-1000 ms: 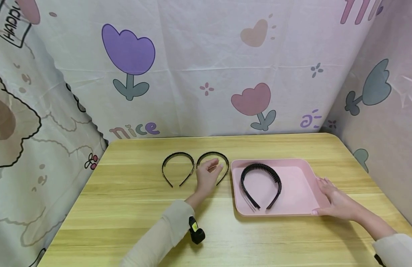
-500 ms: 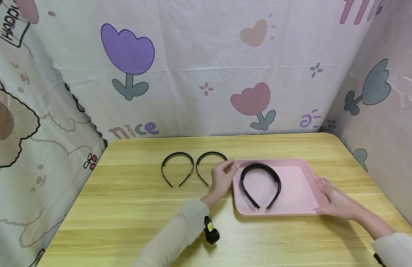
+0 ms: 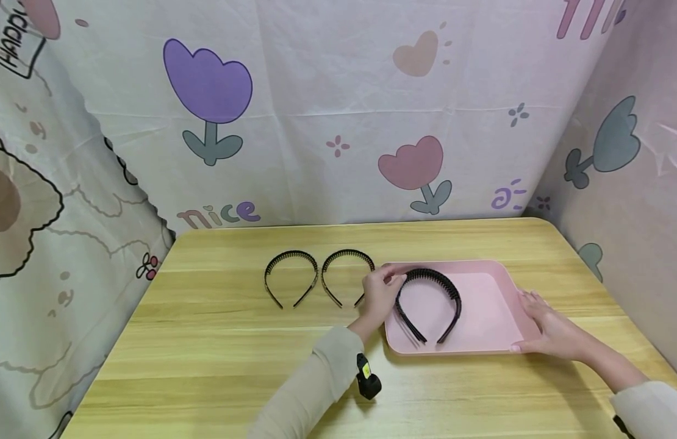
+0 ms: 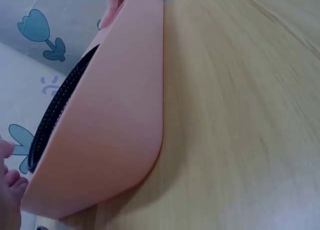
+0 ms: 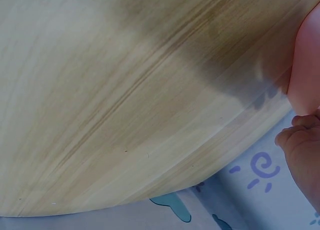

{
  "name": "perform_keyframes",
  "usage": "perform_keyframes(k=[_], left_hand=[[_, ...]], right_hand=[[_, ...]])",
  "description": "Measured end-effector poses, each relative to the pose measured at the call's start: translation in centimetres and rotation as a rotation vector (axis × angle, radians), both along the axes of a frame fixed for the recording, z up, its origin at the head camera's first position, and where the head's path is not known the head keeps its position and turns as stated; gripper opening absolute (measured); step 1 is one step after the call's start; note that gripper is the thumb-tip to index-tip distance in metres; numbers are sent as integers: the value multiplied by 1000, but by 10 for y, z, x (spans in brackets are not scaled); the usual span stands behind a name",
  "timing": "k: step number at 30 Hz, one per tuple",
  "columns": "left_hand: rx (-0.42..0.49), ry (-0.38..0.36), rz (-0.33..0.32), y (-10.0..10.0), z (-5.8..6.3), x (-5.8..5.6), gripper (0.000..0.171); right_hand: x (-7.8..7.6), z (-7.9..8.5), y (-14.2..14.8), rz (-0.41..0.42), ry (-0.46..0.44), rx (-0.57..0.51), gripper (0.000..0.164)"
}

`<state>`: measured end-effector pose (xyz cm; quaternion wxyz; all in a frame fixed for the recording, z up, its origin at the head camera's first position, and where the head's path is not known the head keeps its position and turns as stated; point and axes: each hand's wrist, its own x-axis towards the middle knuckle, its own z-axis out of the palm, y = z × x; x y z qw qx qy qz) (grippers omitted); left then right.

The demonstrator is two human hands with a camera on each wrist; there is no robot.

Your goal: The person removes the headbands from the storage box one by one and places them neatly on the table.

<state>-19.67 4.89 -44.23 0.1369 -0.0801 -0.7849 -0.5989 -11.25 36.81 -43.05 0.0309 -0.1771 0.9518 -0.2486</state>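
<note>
Head view: a pink tray [image 3: 489, 311] sits on the right half of a wooden counter [image 3: 207, 341], with a thick black toothed headband [image 3: 443, 279] lying in its left part, the ends pointing toward the person; whether that is one band or several stacked, I cannot tell; the left hand [image 3: 381, 292] reaches over the tray's left end with bent fingers, thumb and forefinger at the upper left of the band; whether they pinch it or only lie beside it cannot be told; the right hand [image 3: 552, 329] grips the tray's right end, thumb at the near corner and fingers at the rim farther back.

Left of the tray, two thinner black headbands lie side by side; the left headband [image 3: 291, 253] shows whole; the right headband [image 3: 348, 252] is partly covered by the left hand; a black device [image 3: 368, 381] hangs at the left sleeve [image 3: 316, 381]; behind the counter hangs a pale cloth [image 3: 305, 73] printed with a purple tulip [image 3: 208, 85] and a pink flower [image 3: 412, 163]; in the left wrist view, the tray's outer wall hides most of the band.
</note>
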Motion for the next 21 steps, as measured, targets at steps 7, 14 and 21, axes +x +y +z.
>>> perform_keyframes(k=[7,14,21], left_hand=[[-106,-50,82,14,0,1,19],[-165,-88,58,16,4,2,20],[-309,-116,45,16,4,3,24]], right_hand=[[1,0,0,-3,2,-4,105],[1,0,0,-6,-4,-5,105],[1,0,0,-1,7,-17,105]])
